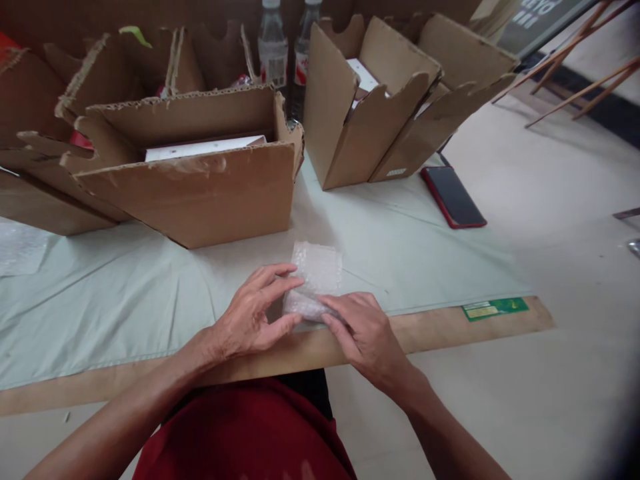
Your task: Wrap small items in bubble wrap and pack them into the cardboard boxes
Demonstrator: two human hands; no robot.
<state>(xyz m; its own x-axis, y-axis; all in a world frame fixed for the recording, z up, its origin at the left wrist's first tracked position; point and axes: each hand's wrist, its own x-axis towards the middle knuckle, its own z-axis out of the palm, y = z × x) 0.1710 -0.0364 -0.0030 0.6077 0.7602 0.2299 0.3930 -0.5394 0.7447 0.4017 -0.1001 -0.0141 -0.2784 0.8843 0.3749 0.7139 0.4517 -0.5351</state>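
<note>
A small strip of clear bubble wrap (319, 263) lies near the table's front edge, its near end folded into a thick roll. What the roll may contain is hidden. My left hand (260, 307) is at the roll's left end, thumb on the near side and fingers on the far side, curved round it with a gap at the palm. At the right end, my right hand (367, 337) pinches the roll between thumb and fingers. The flat part of the strip stretches away from me on the pale green cloth (240, 260).
A cardboard box (235, 200) with white boxes inside stands ahead; more cardboard bins (335, 127) are behind to the right. Two bottles (273, 53) stand between them. A phone (454, 197) lies at right. More bubble wrap (20, 250) is at far left.
</note>
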